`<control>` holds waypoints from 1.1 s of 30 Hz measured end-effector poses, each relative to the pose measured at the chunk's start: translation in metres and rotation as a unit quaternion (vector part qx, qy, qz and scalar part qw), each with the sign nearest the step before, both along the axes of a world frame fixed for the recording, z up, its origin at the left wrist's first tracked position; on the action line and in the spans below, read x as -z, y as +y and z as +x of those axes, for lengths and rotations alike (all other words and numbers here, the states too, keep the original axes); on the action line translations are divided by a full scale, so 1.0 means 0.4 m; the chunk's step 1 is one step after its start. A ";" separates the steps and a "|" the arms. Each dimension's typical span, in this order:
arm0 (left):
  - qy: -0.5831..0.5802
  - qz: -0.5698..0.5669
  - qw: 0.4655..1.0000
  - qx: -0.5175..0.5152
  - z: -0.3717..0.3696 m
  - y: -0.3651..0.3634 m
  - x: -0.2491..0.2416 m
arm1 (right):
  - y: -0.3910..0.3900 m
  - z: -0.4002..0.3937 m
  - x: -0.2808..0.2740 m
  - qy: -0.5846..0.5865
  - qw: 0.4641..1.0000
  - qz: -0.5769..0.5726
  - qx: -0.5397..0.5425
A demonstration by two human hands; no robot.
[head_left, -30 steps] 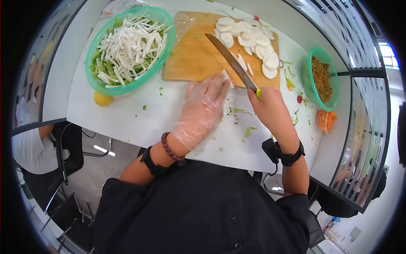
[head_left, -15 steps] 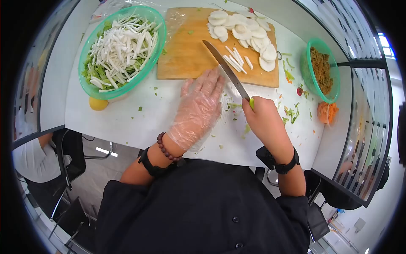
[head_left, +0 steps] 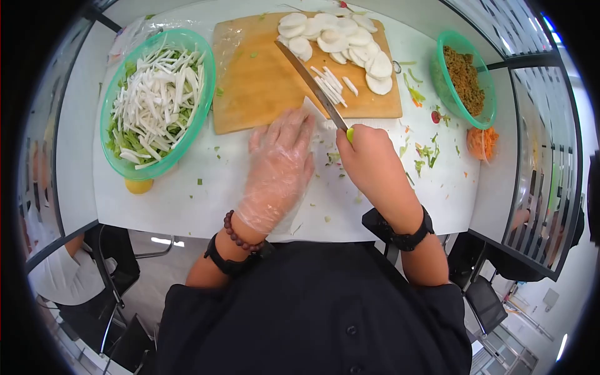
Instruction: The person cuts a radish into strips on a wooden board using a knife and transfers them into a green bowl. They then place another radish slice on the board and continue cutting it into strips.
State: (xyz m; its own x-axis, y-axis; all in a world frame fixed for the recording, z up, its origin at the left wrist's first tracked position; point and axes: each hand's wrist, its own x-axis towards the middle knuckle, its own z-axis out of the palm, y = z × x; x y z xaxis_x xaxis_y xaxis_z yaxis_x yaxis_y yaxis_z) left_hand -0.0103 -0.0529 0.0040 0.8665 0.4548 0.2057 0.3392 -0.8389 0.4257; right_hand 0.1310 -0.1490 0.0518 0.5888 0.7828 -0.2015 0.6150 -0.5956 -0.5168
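Note:
My left hand (head_left: 278, 165), in a clear plastic glove, lies palm down with its fingers stretched out at the front edge of the wooden board (head_left: 247, 94). A thin white edge shows beside its fingertips, too unclear to name. The handle of a knife (head_left: 315, 89) is gripped in my bare right hand (head_left: 378, 156). Its blade slants over the board, with the tip close to the round white slices (head_left: 332, 41). Just right of the blade lie several cut white strips (head_left: 329, 86).
A large green bowl (head_left: 208, 94) of white strips and greens stands left, a yellow thing (head_left: 139, 186) beneath its rim. Right are a green bowl (head_left: 439, 75) with brown food, an orange-filled container (head_left: 482, 145) and scraps (head_left: 429, 154). A person's pale sleeve (head_left: 65, 278) shows far left.
The view has shifted, moving most of the scene left. Against the board, the knife has moved slightly forward, its tip now closer to the round slices. Both hands keep nearly the same pose.

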 end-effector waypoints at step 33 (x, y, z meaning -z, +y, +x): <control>-0.022 -0.001 1.000 -0.004 -0.007 0.007 0.011 | 0.003 -0.040 0.036 -0.096 0.995 -0.038 -0.012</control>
State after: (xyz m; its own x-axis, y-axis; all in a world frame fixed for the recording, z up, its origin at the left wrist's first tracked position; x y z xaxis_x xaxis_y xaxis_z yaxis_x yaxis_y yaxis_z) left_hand -0.0132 -0.0499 -0.0003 0.8531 0.4619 0.2429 0.3267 -0.8356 0.4416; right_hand 0.1151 -0.1478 0.0375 0.6035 0.7837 -0.1473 0.7121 -0.6128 -0.3428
